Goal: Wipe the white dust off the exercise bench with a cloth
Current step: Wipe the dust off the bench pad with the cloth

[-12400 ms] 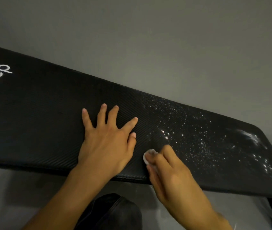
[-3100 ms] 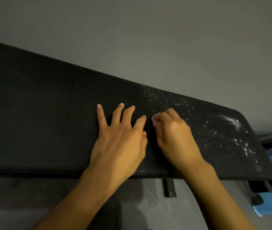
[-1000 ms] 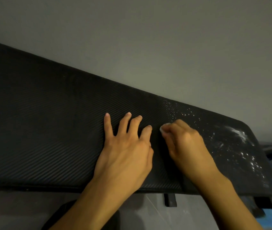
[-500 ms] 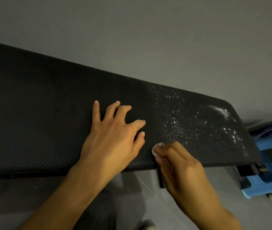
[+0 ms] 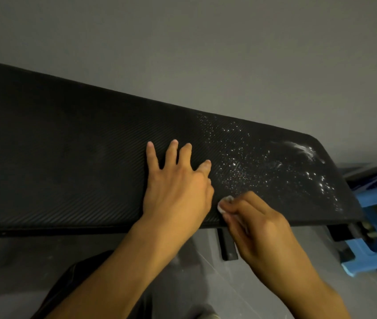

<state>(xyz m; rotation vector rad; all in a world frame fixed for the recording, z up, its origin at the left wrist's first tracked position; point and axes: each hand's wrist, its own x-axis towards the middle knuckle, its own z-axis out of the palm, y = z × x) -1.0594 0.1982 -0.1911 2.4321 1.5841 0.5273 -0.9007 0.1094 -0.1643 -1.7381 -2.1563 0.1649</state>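
The black ribbed surface [image 5: 67, 157] is speckled with white dust [image 5: 263, 166] toward the frame's right. The left hand [image 5: 176, 192] lies flat, grip apart; the right hand [image 5: 258, 226] has its grip clamped on a small cloth [image 5: 221, 208].

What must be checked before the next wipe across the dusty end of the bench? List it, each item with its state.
1. Grip on cloth: right hand pinches it at the bench's near edge: ok.
2. Bracing: left hand lies flat on the bench: ok.
3. Wipe path: left hand sits beside the white dust, not on it: ok.
4. Bench clean: specks and a smear cover the right end: not ok.
5. Clean cloth face left: mostly hidden in the right hand: cannot tell.
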